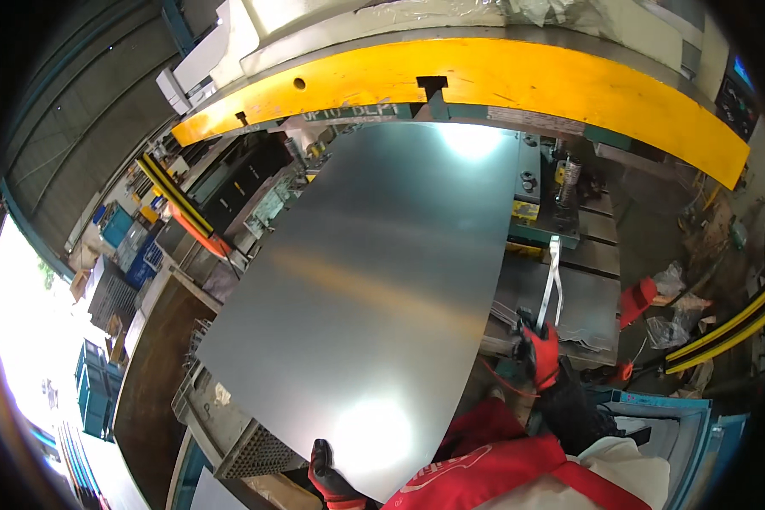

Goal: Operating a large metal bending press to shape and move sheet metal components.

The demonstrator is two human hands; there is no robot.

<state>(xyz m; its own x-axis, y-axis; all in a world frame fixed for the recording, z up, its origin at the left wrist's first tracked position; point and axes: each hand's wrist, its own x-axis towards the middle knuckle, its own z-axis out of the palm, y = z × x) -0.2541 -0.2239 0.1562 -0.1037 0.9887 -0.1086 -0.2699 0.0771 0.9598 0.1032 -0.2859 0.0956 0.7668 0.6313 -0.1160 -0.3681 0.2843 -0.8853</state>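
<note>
1. Basically, a big grey metal sheet (365, 255) fills the mid of the view, far end under the press's yellow beam (484, 72), near end by the person's red apron (493, 467).
2. L hand (336, 486), blk/red glove, is clamped on the sheet's near L edge: thumb up at the rim, other fingers hidden, so can't tell how they sit.
3. R hand (540, 353), same kind of glove, is closed round a silver tool (552, 285), two-armed, pointing up & away, just R of the sheet.
4. Hands well apart, sheet's near end btwn them.
5. R of the sheet, far side: spring post (570, 180) on the press; nearer, thin metal offcuts (588, 337) w/ ragged edges, close to R hand.
6. Yellow/blk bars either side: L bar (174, 194), R bar (722, 331).
7. Lower L: perforated tray (259, 452), partly under the sheet, near L hand; brown table (157, 365) beyond it; blue bins (96, 391) farther L.
8. Lower R: blue crate (697, 416), behind R forearm; clear plastic bags (667, 331) farther up.
</note>
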